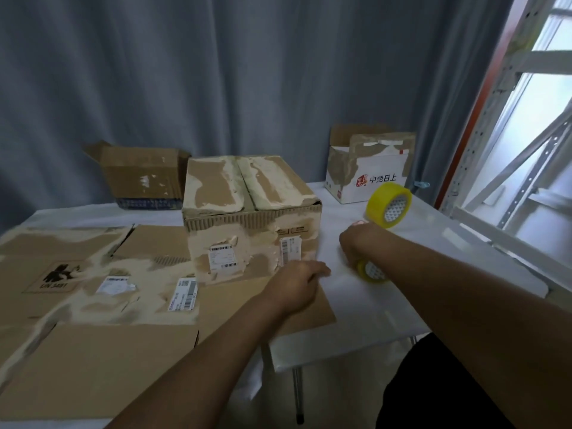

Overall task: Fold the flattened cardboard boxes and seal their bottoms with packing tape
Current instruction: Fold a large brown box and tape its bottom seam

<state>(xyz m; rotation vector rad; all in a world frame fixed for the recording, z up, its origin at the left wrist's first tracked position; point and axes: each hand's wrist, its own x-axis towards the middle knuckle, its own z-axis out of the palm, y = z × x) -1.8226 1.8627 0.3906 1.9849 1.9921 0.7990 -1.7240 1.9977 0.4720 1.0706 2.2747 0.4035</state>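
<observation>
The folded box point(250, 218) stands mid-tabletop point(433, 274), flaps up. The left hand point(297, 283) rests flat, grip released, on flattened cardboard point(93, 305) at its 6 o'clock. The right hand point(356, 246) grasps a tape roll point(371, 270) near the right edge; a second roll point(389, 205) stands at 12 o'clock of it.

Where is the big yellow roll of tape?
The tape roll stands on edge on the table's far right side, just in front of the white box.

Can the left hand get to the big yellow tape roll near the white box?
Probably not easily: the left hand rests on flat cardboard, and the right arm crosses between it and the big roll.
</observation>
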